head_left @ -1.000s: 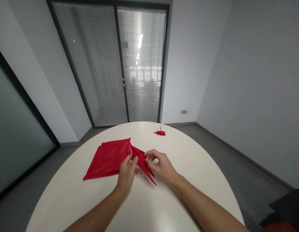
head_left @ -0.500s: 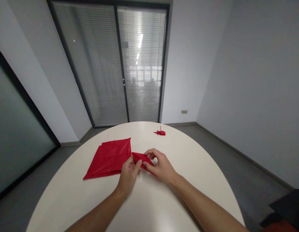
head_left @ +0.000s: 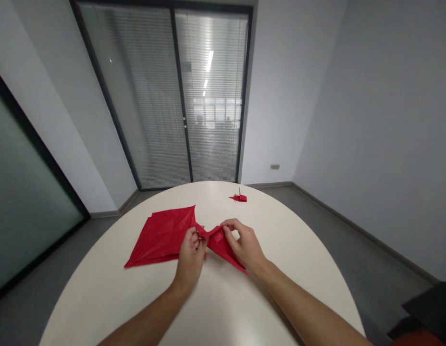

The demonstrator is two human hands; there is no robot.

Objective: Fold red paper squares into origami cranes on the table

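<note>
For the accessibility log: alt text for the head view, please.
The left hand and right hand pinch a partly folded red paper over a round white table. A stack of red sheets lies left of it; a small folded red figure sits farther back.

Right hand (head_left: 246, 246) covers part of the red paper (head_left: 221, 245) (its right fold); far red piece (head_left: 239, 197) too small to tell.

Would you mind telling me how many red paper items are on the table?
3: a half-folded piece held between the left hand and right hand; a flat pile beside the left hand, possibly several sheets; a small folded figure at the far edge of the table.
</note>
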